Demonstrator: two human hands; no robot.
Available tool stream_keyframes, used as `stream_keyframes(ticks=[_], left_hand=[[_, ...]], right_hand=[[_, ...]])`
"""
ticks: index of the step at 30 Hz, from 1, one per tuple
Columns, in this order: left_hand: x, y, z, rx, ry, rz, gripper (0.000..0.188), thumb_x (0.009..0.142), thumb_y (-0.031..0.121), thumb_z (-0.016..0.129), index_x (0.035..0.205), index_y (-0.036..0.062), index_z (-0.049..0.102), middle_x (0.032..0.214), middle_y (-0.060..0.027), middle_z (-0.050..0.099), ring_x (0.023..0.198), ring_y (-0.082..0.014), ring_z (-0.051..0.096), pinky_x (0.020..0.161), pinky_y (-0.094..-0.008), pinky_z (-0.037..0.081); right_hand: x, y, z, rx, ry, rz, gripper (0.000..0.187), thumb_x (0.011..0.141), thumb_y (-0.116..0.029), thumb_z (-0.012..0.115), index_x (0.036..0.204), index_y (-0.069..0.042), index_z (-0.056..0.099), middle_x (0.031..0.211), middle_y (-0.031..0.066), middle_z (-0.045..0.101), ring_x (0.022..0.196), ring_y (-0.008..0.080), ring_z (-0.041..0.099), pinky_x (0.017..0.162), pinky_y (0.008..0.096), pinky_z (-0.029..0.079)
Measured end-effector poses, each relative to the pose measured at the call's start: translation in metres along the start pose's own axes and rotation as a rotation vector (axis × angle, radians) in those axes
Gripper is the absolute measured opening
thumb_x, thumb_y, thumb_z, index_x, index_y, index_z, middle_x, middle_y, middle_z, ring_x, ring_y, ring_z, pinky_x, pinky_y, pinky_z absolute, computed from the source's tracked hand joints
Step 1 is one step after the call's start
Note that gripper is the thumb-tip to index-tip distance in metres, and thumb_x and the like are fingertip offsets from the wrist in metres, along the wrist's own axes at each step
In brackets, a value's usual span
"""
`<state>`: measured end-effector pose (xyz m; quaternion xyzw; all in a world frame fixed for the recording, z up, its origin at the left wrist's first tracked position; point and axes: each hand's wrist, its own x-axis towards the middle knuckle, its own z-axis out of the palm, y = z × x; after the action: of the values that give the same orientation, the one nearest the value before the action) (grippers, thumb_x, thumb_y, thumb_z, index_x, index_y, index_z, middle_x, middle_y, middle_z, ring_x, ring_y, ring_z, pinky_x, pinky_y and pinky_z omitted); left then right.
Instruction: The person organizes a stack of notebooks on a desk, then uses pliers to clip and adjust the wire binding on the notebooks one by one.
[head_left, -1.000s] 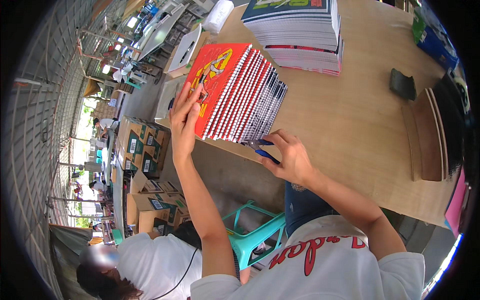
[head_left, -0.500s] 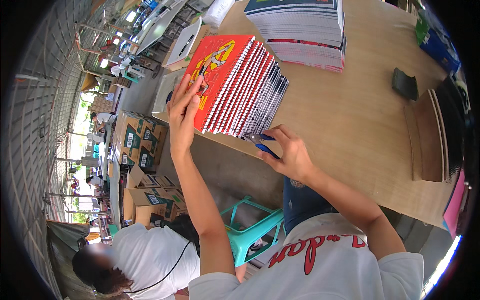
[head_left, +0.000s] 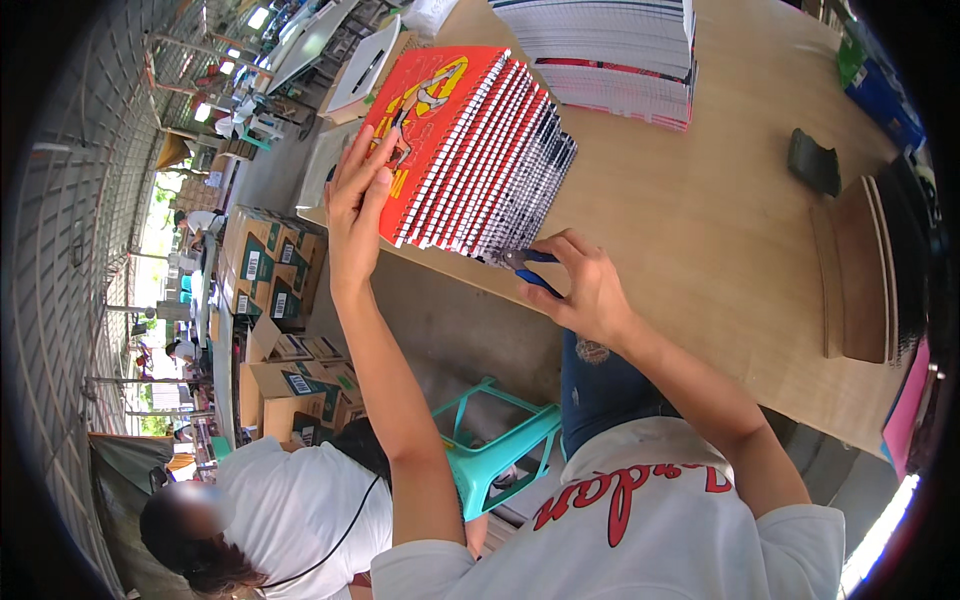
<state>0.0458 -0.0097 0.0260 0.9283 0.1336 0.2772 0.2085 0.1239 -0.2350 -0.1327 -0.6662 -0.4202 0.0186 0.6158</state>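
A tall stack of spiral-bound notebooks (head_left: 440, 110) with a red cover on top stands at the near left edge of the wooden table (head_left: 700, 230). Its wire spines face right and toward me. Against the stack's left side and top cover rests my left hand (head_left: 357, 195), fingers stretched out. My right hand (head_left: 585, 285) is closed round the blue handles of small cutting pliers (head_left: 535, 272). The metal jaws of the pliers touch the wire ends at the stack's lower near corner. Whether the jaws close on a wire is too small to tell.
Another notebook stack (head_left: 610, 60) stands at the back. To the right are a dark curved piece (head_left: 813, 162), a brown upright holder (head_left: 860, 270) and a blue-green package (head_left: 880, 90). A teal stool (head_left: 510, 450), cardboard boxes (head_left: 270, 265) and a seated person (head_left: 300, 500) are left and below.
The view has shifted slightly, so the stack's top looks higher and farther left. My left hand stays on the stack; the pliers remain at the near corner of the spines.
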Motion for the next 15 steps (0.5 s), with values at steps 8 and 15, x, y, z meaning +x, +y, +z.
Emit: stream_keyframes(ticks=[8, 15], left_hand=[[0.001, 0.003, 0.000, -0.004, -0.003, 0.001, 0.037, 0.099, 0.037, 0.052, 0.131, 0.0214, 0.064, 0.147, -0.0103, 0.049, 0.140, -0.0284, 0.037, 0.117, -0.0470, 0.014], [0.000, -0.001, 0.001, -0.005, 0.009, -0.002, 0.037, 0.099, 0.037, 0.052, 0.130, 0.0216, 0.064, 0.146, -0.0109, 0.049, 0.140, -0.0302, 0.037, 0.117, -0.0470, 0.016]], right_hand=[[0.004, 0.004, 0.004, 0.265, -0.205, 0.338, 0.041, 0.076, -0.023, 0.077, 0.108, -0.002, 0.064, 0.095, 0.0128, 0.065, 0.084, 0.0324, 0.065, 0.073, 0.0428, 0.053], [-0.003, -0.001, 0.001, 0.143, -0.118, 0.223, 0.038, 0.075, -0.021, 0.078, 0.106, -0.002, 0.066, 0.099, 0.0129, 0.065, 0.088, 0.0323, 0.065, 0.077, 0.0428, 0.052]])
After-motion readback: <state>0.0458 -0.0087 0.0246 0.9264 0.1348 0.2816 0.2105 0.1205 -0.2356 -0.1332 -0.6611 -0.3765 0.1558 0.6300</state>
